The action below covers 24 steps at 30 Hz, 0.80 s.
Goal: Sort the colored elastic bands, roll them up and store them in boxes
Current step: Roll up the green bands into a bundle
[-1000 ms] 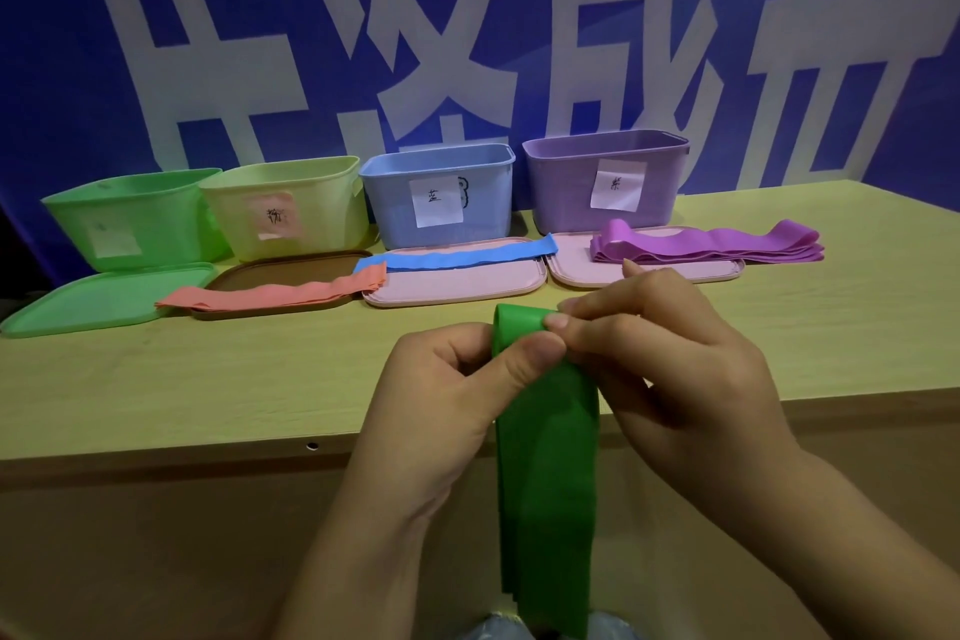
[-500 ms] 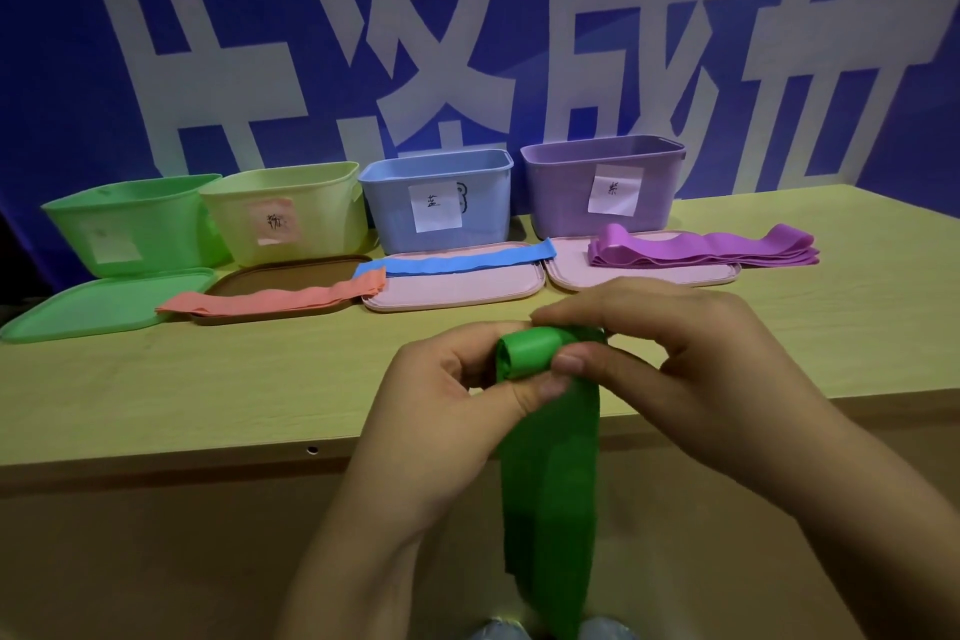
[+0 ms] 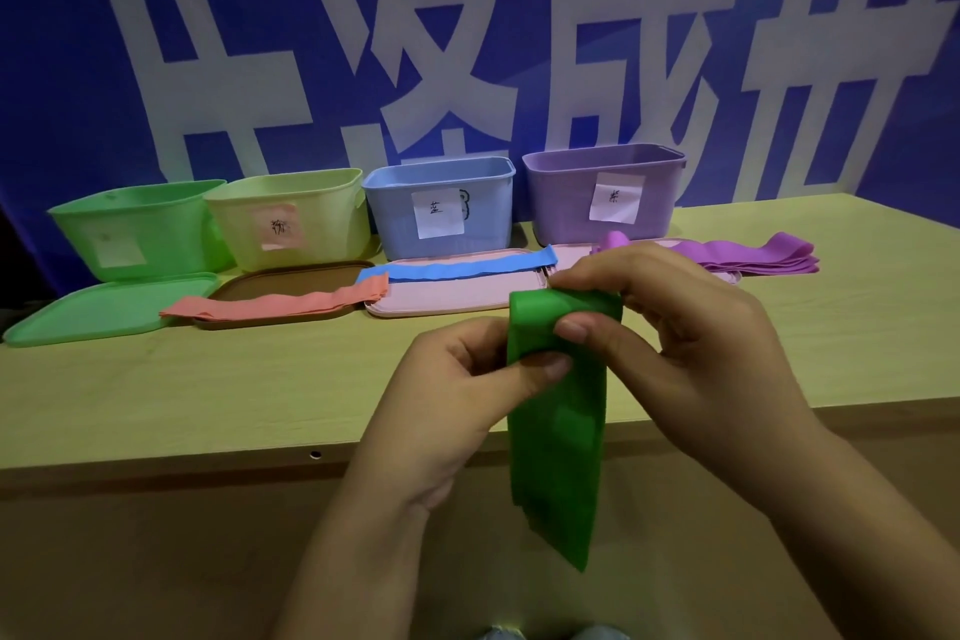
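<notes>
Hanging over the near edge of the counter [image 3: 208, 395], a green elastic band [image 3: 558, 442] is held by both hands, its top end curled into a small roll. The roll is pinched by the left hand [image 3: 457, 411], whose thumb is pressed against the band's front, and it is gripped from above and from the right by the curled fingers [image 3: 582, 330] of the right hand [image 3: 696, 348]. The band's loose length drops in front of the counter.

Along the far edge four open boxes are lined up: a green box [image 3: 135, 229] nearest the far left corner, then a yellow box [image 3: 291, 216], a blue box [image 3: 441, 205] and a purple box [image 3: 605, 192], each with a paper label. In front of them four lids are laid flat: a green lid [image 3: 98, 309], a brown lid [image 3: 285, 286] and two pink lids [image 3: 457, 296], the second largely hidden by the right hand. A salmon band [image 3: 280, 304] is laid across the brown lid, a blue band [image 3: 457, 268] across the first pink lid, and a pile of purple bands [image 3: 753, 257] on the second, spilling toward the right edge. A blue banner [image 3: 78, 68] with large white characters is hung behind the counter.
</notes>
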{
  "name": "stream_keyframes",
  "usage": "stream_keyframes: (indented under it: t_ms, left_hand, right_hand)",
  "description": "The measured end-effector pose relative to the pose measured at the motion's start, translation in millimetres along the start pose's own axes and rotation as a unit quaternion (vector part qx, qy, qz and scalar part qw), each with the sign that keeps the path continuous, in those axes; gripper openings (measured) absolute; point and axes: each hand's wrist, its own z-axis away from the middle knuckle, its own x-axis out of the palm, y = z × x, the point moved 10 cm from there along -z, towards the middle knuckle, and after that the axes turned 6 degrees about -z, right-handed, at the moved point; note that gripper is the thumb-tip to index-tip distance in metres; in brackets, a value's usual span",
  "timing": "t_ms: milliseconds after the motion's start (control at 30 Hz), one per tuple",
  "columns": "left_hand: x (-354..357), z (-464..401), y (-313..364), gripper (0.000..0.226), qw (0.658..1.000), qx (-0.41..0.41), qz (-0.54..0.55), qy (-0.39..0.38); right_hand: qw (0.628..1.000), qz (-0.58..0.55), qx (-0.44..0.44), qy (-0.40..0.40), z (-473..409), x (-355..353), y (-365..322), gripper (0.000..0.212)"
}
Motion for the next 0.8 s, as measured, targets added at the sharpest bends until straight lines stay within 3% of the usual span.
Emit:
stream_keyframes:
  t_ms: [300,500,633,800]
  left_hand:
    - [0,4,-7,0.018,0.999,-0.016,0.017,0.034]
    - [-1,4,-8,0.015,1.0,-0.012,0.004,0.015]
    - [1,5,-7,0.024,1.0,-0.007,0.014,-0.016]
    - [2,6,2,0.029,0.999,0.015,0.035,0.003]
  right_hand:
    - [0.999,0.029,-0.038,0.001,7,5,-1,0.024]
    - [0.997,0.051,-0.061,-0.018,12,13,-2,0.02]
    - [0.996,0.051,-0.072,-0.01,16,10,-4,0.018]
    - [0.995,0.053,-0.08,-0.008,17,10,-6,0.015]
